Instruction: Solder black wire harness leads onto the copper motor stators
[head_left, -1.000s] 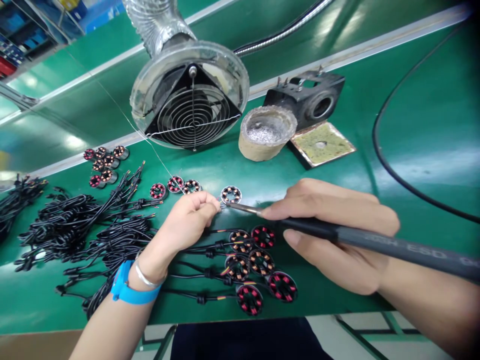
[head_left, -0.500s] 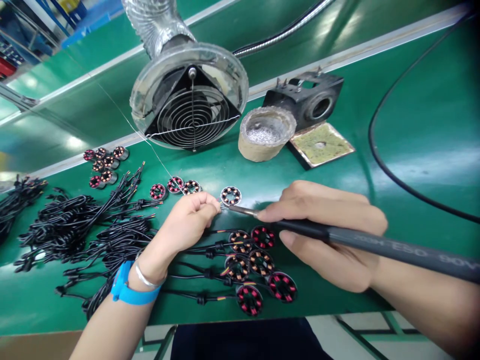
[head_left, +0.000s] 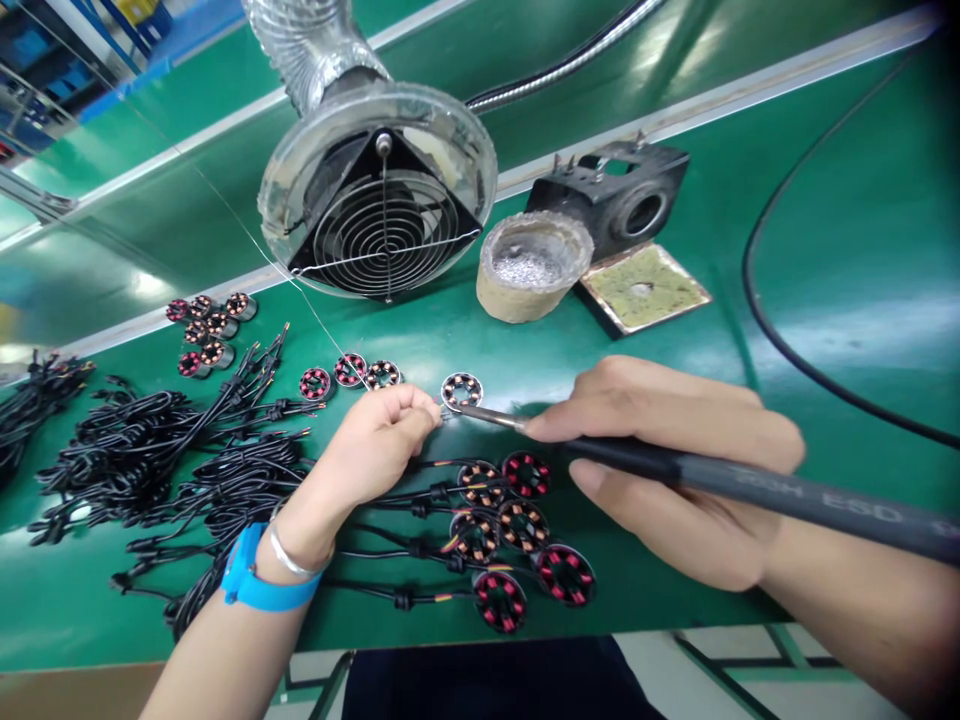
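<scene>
My left hand is closed in a pinch on a thin solder wire, which runs down from the upper left. Small wire ends show at its fingertips. A soldering iron lies in my right hand, gripped like a pen. The iron's tip reaches the lower edge of a single motor stator with copper coils; whether it touches the stator or the wires there I cannot tell. Below, several stators with red or copper coils have black cables running left from them.
Bundles of black cable cover the left of the green table. More stators stand behind them. A fume extractor fan hangs at the back. Beside it are a tape-roll cup of solder bits, an iron stand and a sponge.
My right hand and the soldering iron have shifted slightly to the right, and the tip sits a little higher by the stator's edge. My left hand stays in place.
</scene>
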